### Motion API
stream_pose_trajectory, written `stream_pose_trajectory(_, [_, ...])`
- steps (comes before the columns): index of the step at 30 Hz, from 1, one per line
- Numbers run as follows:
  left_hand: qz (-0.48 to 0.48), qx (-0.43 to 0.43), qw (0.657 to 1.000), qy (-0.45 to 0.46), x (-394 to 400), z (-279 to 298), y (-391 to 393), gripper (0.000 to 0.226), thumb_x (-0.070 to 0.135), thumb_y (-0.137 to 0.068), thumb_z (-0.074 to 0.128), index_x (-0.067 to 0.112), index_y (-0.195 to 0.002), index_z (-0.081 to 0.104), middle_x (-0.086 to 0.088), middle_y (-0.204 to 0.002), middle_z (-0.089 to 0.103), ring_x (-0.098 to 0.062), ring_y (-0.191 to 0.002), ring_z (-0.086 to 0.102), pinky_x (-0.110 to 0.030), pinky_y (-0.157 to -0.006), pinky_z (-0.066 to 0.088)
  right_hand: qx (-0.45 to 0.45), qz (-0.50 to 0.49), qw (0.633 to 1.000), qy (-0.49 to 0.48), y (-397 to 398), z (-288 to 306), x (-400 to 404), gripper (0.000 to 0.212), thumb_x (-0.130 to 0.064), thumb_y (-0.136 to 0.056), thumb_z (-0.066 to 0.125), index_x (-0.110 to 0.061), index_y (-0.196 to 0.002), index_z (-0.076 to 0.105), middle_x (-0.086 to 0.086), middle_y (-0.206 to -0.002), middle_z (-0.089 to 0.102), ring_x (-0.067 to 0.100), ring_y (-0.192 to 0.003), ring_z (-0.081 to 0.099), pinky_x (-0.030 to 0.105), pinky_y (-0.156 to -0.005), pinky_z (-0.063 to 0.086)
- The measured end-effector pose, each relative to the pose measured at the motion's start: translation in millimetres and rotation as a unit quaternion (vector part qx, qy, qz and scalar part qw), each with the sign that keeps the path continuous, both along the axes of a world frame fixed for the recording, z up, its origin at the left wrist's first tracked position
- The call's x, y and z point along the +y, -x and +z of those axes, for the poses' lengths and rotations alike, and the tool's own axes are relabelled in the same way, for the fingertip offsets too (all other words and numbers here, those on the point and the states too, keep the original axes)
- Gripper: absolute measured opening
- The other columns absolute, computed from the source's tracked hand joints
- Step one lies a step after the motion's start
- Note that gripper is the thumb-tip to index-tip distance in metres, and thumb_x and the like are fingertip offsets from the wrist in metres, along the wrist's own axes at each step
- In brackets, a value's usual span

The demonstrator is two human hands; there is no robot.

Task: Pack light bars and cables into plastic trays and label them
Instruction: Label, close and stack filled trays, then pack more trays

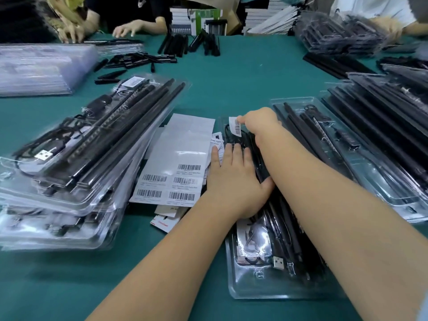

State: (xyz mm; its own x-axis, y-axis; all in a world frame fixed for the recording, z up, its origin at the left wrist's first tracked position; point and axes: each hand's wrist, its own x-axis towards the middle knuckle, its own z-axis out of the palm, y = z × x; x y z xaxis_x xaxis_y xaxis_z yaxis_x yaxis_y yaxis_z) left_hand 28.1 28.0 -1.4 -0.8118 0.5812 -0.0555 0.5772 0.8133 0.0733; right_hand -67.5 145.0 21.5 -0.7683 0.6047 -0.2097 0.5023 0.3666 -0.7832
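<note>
While your left hand (234, 179) presses flat on the packed tray (259, 288), your right hand (260, 123) pinches a barcode label (235, 126) just beyond it.

Green table covering (243, 72) spanning the work surface. Far edge, centre: stacked boxes (196, 19), one with a green-and-white face. Far left: two other people's hands (126, 28) resting on the covering. Far right: a person in a white top (375, 8), partly out of view.

My left hand (234, 179) and right hand (259, 126) are bare, both forearms uncovered, no gloves, rings or watch.
</note>
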Motion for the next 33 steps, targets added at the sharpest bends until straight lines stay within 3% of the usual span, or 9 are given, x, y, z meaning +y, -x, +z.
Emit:
stream_pose_trajectory(2, [0.001, -0.003, 1.000, 0.001, 0, 1, 0, 0.079, 0.059, -0.094, 0.012, 0.008, -0.152, -0.002, -0.013, -0.160, -0.005, -0.025, -0.147, -0.012, -0.049, -0.112, -0.017, -0.048, -0.002, 0.993, -0.110, 2, -2, -2, 0.024, -0.032, -0.091, 0.050, -0.009, -0.084, 0.054, 0.007, -0.098, 0.055, 0.032, -0.116, 0.045, 0.031, -0.084, 0.036])
stream_pose_trajectory(4, [0.002, -0.007, 1.000, 0.002, 0, 1, -1, 0.077, 0.057, -0.094, 0.013, 0.008, -0.152, -0.003, -0.012, -0.160, -0.007, -0.025, -0.146, -0.013, -0.048, -0.112, -0.017, -0.063, -0.009, 0.988, -0.143, 4, -7, -1, 0.027, -0.038, -0.090, 0.051, -0.013, -0.095, 0.059, 0.005, -0.110, 0.059, 0.030, -0.119, 0.042, 0.031, -0.080, 0.029])
stream_pose_trajectory(6, [0.002, -0.010, 1.000, 0.002, 0, 2, -1, 0.076, 0.056, -0.094, 0.013, 0.008, -0.152, -0.004, -0.012, -0.160, -0.008, -0.025, -0.146, -0.014, -0.049, -0.112, -0.017, -0.059, -0.010, 0.986, -0.152, 8, -12, 0, 0.033, -0.039, -0.088, 0.053, -0.014, -0.109, 0.060, 0.004, -0.119, 0.057, 0.028, -0.121, 0.038, 0.031, -0.084, 0.032])
stream_pose_trajectory(12, [0.003, -0.014, 1.000, 0.002, 0, 2, -1, 0.076, 0.055, -0.095, 0.013, 0.008, -0.152, -0.004, -0.012, -0.160, -0.008, -0.025, -0.146, -0.014, -0.048, -0.112, -0.018, -0.077, 0.005, 0.974, -0.215, 13, -16, 2, 0.041, -0.042, -0.083, 0.056, -0.016, -0.114, 0.059, 0.004, -0.125, 0.053, 0.028, -0.122, 0.036, 0.034, -0.091, 0.035])
stream_pose_trajectory(16, [0.003, -0.022, 1.000, 0.001, 0, 2, -1, 0.080, 0.061, -0.094, 0.012, 0.007, -0.151, -0.005, -0.012, -0.160, -0.009, -0.025, -0.146, -0.015, -0.048, -0.112, -0.019, -0.019, -0.001, 0.977, -0.211, 12, -13, 12, 0.071, -0.055, -0.072, 0.070, -0.012, -0.124, 0.048, 0.005, -0.126, 0.054, 0.028, -0.124, 0.040, 0.039, -0.096, 0.040])
stream_pose_trajectory(18, [0.004, -0.022, 1.000, -0.001, 0, 2, -1, 0.081, 0.061, -0.094, 0.012, 0.007, -0.151, -0.005, -0.012, -0.160, -0.009, -0.025, -0.146, -0.016, -0.047, -0.112, -0.019, -0.022, 0.012, 0.962, -0.271, 12, -15, 12, 0.070, -0.062, -0.076, 0.063, -0.010, -0.121, 0.049, 0.008, -0.125, 0.055, 0.030, -0.122, 0.044, 0.041, -0.094, 0.039])
stream_pose_trajectory(23, [0.005, -0.026, 1.000, 0.002, 1, 2, -1, 0.081, 0.061, -0.094, 0.014, 0.007, -0.151, -0.006, -0.013, -0.160, -0.010, -0.026, -0.146, -0.016, -0.047, -0.111, -0.020, -0.031, 0.123, 0.931, -0.342, 14, -19, 12, 0.062, -0.066, -0.085, 0.045, -0.015, -0.118, 0.055, 0.008, -0.123, 0.054, 0.031, -0.119, 0.044, 0.042, -0.092, 0.037])
stream_pose_trajectory(28, [0.005, -0.031, 0.999, 0.006, 1, 3, -1, 0.082, 0.063, -0.094, 0.014, 0.008, -0.151, -0.006, -0.012, -0.160, -0.010, -0.025, -0.146, -0.015, -0.048, -0.111, -0.020, -0.036, 0.215, 0.920, -0.326, 1, -17, 25, 0.082, -0.080, -0.071, 0.049, -0.020, -0.127, 0.047, 0.008, -0.130, 0.045, 0.029, -0.125, 0.036, 0.042, -0.098, 0.033])
stream_pose_trajectory(33, [0.003, -0.033, 0.999, 0.009, 0, 6, -2, 0.082, 0.063, -0.094, 0.013, 0.008, -0.151, -0.006, -0.012, -0.160, -0.010, -0.025, -0.146, -0.016, -0.048, -0.114, -0.018, -0.069, 0.287, 0.902, -0.315, -7, -9, 32, 0.097, -0.081, -0.063, 0.054, -0.023, -0.139, 0.038, 0.008, -0.135, 0.040, 0.030, -0.130, 0.030, 0.044, -0.104, 0.030])
